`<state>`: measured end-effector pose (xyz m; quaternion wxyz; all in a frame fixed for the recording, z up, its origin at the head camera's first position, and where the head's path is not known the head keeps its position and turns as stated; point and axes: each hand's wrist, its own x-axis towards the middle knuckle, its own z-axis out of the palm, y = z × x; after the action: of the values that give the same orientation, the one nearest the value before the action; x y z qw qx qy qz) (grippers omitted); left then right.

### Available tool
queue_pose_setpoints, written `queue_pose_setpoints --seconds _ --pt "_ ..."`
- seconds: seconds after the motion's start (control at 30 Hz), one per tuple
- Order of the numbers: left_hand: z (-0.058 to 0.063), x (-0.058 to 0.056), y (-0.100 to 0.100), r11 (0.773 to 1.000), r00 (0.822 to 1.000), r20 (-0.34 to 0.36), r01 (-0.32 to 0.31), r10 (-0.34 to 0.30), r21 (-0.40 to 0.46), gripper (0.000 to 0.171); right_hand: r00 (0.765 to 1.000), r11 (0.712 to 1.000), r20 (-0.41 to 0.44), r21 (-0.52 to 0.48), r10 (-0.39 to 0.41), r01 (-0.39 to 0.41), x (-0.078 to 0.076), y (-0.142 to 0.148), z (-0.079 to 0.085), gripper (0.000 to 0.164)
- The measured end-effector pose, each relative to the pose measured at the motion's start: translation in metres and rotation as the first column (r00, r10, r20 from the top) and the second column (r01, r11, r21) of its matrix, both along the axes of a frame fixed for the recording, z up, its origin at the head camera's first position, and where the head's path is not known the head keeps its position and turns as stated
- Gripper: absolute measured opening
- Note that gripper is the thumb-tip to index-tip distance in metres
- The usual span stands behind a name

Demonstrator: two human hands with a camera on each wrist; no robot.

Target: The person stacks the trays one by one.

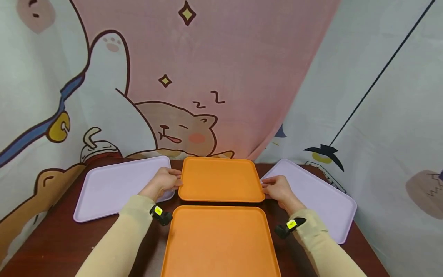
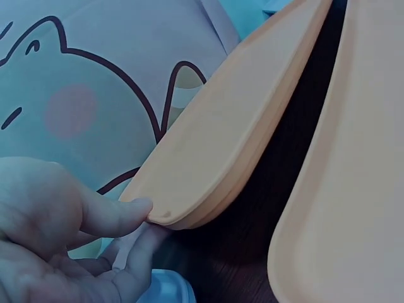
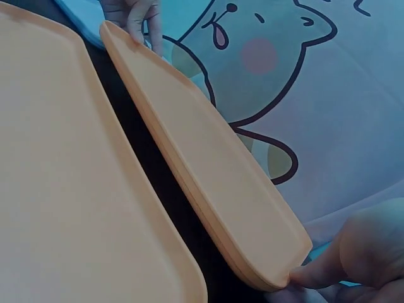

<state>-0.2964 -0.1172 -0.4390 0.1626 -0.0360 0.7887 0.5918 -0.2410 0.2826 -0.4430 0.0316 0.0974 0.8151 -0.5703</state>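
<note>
A smooth orange rectangular tray (image 1: 221, 180) is pinched at its short ends by a person's left hand (image 1: 164, 181) and right hand (image 1: 278, 188), thumbs and fingers nearly closed around its rim, just beyond a second orange tray (image 1: 221, 242), between left (image 1: 114, 188) and right pale lilac rectangular trays (image 1: 318, 200).

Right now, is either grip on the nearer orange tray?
No, the left grip and right grip hold opposite ends of the farther orange tray, while the nearer tray lies untouched.

With arms (image 1: 115, 234) extended, left grip (image 1: 163, 181) and right grip (image 1: 278, 189) pinch.
</note>
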Motion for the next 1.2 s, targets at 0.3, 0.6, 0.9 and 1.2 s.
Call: queue_pose_setpoints --seconds 0.3,0.6,0.9,1.2 --pt "0.003 0.005 -0.001 0.999 1.000 0.021 -0.006 0.004 0.049 0.048 0.994 0.995 0.054 -0.053 0.093 -0.090 0.001 0.009 0.004 0.046" --pt "0.011 0.014 0.000 0.995 1.000 0.022 -0.007 0.005 0.096 0.049 0.982 0.985 0.108 -0.097 0.156 -0.146 0.005 0.017 0.006 0.046" --pt "0.013 0.018 -0.007 0.987 0.999 0.038 -0.011 0.005 0.159 0.052 0.976 0.974 0.128 -0.167 0.176 -0.153 0.007 0.020 0.011 0.046" --pt "0.015 0.029 -0.017 0.982 0.999 0.044 0.022 -0.031 0.188 0.055 0.967 0.957 0.147 -0.233 0.211 -0.173 0.015 0.022 0.016 0.050"
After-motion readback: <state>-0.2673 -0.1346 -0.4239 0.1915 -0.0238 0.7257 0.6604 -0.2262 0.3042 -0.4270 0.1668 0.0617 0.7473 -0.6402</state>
